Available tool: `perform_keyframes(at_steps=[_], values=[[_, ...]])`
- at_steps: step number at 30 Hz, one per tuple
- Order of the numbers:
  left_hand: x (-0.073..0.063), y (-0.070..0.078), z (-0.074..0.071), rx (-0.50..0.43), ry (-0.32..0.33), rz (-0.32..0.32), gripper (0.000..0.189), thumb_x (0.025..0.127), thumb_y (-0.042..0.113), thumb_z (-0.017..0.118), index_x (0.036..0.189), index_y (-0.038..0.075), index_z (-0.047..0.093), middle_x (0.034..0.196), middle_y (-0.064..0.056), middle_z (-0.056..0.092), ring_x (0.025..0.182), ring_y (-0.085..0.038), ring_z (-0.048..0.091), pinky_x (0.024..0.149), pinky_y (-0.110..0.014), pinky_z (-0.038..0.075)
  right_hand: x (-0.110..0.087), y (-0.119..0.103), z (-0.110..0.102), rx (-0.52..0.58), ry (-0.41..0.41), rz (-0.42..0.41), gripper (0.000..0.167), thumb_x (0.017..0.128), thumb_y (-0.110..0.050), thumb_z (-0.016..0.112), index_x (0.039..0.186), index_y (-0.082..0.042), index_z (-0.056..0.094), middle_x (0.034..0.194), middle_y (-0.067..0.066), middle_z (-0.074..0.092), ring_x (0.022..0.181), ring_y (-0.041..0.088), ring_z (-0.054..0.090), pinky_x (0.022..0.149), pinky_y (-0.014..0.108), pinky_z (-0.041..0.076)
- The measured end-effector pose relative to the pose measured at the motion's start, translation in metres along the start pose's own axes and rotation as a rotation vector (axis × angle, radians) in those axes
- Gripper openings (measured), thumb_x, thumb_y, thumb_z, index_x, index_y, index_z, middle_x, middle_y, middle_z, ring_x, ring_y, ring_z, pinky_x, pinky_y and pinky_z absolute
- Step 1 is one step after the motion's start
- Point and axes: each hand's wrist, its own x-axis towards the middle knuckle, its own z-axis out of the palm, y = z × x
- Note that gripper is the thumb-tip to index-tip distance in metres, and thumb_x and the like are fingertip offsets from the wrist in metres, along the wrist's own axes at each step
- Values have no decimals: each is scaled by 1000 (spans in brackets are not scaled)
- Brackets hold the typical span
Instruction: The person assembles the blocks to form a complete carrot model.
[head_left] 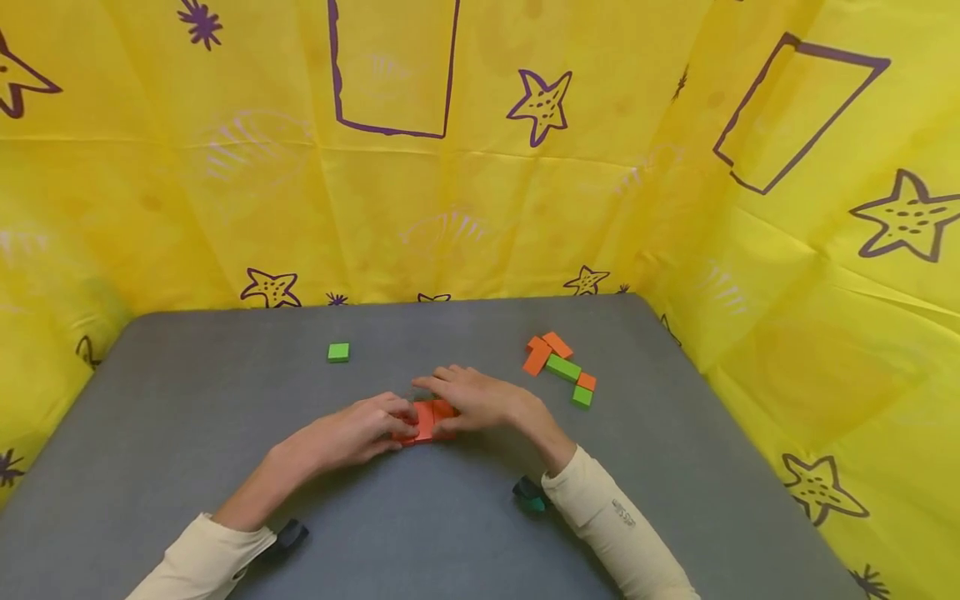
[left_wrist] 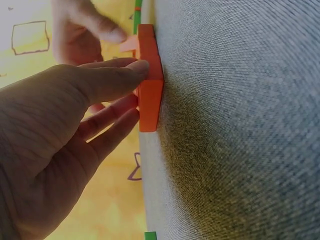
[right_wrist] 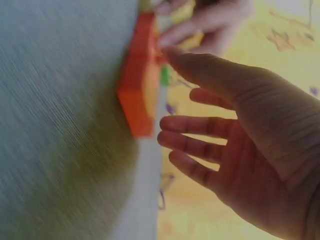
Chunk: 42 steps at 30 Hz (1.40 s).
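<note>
Several orange blocks (head_left: 424,422) lie side by side on the grey surface, between the two hands. My left hand (head_left: 367,427) is at their left end, its thumb on the nearest orange block (left_wrist: 151,102) and its fingers bent against the block's other side in the left wrist view. A small orange piece (left_wrist: 129,44) sticks up from the row, close to the right thumb. My right hand (head_left: 480,402) arches over the right end. In the right wrist view its fingers (right_wrist: 195,145) are apart from the blocks, and its thumb reaches the top edge.
A single green block (head_left: 338,352) lies at the back left. On the right is a loose cluster of orange blocks (head_left: 536,358) and green blocks (head_left: 562,367). Yellow patterned cloth (head_left: 480,192) hangs around the back and sides of the grey table (head_left: 420,533).
</note>
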Motion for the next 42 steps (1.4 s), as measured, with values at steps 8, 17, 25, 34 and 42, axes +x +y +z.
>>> perform_keyframes(at_steps=[8,17,25,34,42], values=[[2,1,4,-38,-1,-34,24,89,12,82,113,11,81,115,-3,73,111,-19,65,96,-37,60,-22,57,-12,-150,279,385,54,102,-31,68,148,-6,55,138,18,62,128,38,56,109,56,46],[-3,0,2,-50,-12,-65,21,94,15,78,115,11,79,118,-2,72,113,-19,65,99,-39,59,-35,90,-8,-111,197,426,44,105,-20,61,145,-2,56,135,20,67,130,41,59,110,58,47],[-3,-2,2,-54,-19,-47,26,94,12,78,120,11,78,125,-5,72,119,-22,65,102,-42,58,-39,92,-15,-119,257,232,36,97,6,59,131,-1,68,130,16,70,118,38,67,104,52,55],[-4,-1,0,-53,-46,-78,27,95,9,76,122,10,77,126,-5,72,120,-23,65,103,-43,58,-35,91,-5,-167,160,177,25,95,0,70,120,-6,74,113,14,69,100,33,62,93,48,53],[-5,-5,-2,-47,-44,-85,27,95,9,76,121,12,78,126,-4,72,119,-22,66,102,-42,58,-30,81,-9,-209,128,197,14,90,-8,77,103,-11,75,99,7,67,91,28,62,81,43,53]])
